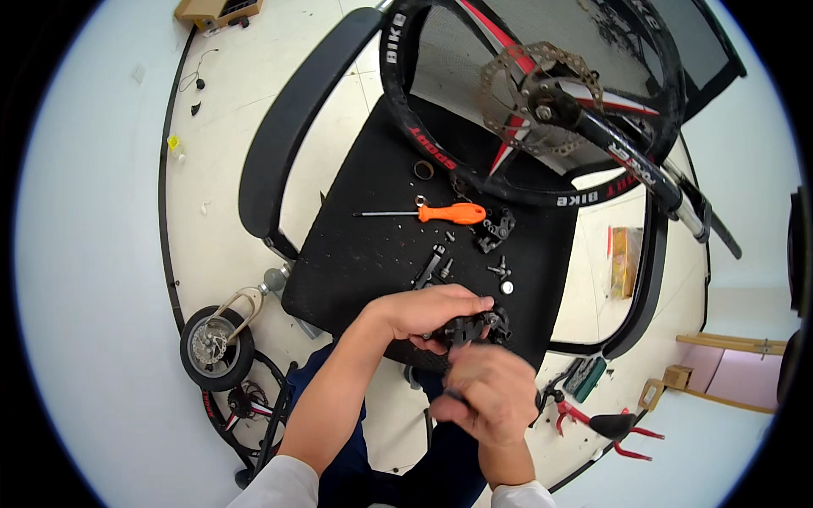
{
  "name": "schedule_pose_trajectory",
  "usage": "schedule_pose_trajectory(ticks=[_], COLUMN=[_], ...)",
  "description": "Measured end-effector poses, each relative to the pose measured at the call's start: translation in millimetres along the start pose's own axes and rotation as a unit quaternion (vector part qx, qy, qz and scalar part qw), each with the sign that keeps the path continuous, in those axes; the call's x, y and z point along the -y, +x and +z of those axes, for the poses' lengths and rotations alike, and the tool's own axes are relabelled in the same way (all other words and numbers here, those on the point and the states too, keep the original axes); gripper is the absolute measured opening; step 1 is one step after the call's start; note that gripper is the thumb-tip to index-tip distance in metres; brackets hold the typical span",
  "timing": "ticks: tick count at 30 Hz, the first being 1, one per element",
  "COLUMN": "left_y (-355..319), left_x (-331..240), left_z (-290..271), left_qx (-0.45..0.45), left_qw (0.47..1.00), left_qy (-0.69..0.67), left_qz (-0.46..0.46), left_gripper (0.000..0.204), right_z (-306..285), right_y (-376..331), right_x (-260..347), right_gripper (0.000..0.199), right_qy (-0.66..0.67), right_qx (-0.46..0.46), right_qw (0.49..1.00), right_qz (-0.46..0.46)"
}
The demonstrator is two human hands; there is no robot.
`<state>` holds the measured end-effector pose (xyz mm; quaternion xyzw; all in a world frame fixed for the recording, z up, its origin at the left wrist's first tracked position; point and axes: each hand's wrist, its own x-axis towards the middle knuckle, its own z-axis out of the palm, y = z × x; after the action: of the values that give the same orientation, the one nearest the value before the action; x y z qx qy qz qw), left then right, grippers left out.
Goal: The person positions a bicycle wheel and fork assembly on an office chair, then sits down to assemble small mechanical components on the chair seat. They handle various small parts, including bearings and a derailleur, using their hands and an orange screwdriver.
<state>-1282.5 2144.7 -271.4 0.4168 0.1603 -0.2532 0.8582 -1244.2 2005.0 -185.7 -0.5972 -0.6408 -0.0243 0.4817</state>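
My left hand [432, 309] is closed round a black disc brake caliper [470, 328] above the front part of the black chair seat [356, 254]. Just below it, my right hand [491, 389] is curled and slightly blurred, its knuckles against the caliper's near side. A bit of something dark shows by its thumb, too little to name. Beyond my hands on the seat lie a screwdriver [449, 213] with an orange handle, another black caliper part [496, 230], a small black bar [430, 266], several bolts [500, 269] and a round silver cap [506, 288].
A bike wheel [432, 157] with a brake disc [542, 97] and a fork [644, 165] leans over the seat's far side. Armrests [288, 127] flank the seat. A small wheel [216, 347] stands on the floor left; a red frame part [584, 415] and a plastic bag [625, 262] lie right.
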Motion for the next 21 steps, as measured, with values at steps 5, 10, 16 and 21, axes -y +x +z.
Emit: schedule_pose_trajectory(ticks=[5, 10, 16, 21], left_y=[3.3, 4.5, 0.6, 0.9], left_x=[2.6, -6.8, -3.1, -2.8], left_z=[-9.9, -3.4, -7.5, -5.0], left_qx=[-0.036, -0.116, -0.092, -0.126], left_qw=[0.994, 0.961, 0.969, 0.969], left_qy=[-0.041, -0.129, -0.112, -0.108], left_qz=[0.092, 0.214, 0.199, 0.185], left_gripper=[0.042, 0.035, 0.033, 0.033], right_z=[-22.4, -24.2, 1.0, 10.7], right_y=[12.2, -7.9, -1.3, -3.0], right_x=[-1.0, -65.3, -71.6, -72.9], right_gripper=[0.007, 0.013, 0.009, 0.008], right_qy=[0.064, 0.015, -0.105, -0.165], right_qx=[-0.137, 0.058, 0.063, 0.051], right_qw=[0.962, 0.891, 0.921, 0.921], right_qz=[0.226, 0.449, 0.371, 0.35])
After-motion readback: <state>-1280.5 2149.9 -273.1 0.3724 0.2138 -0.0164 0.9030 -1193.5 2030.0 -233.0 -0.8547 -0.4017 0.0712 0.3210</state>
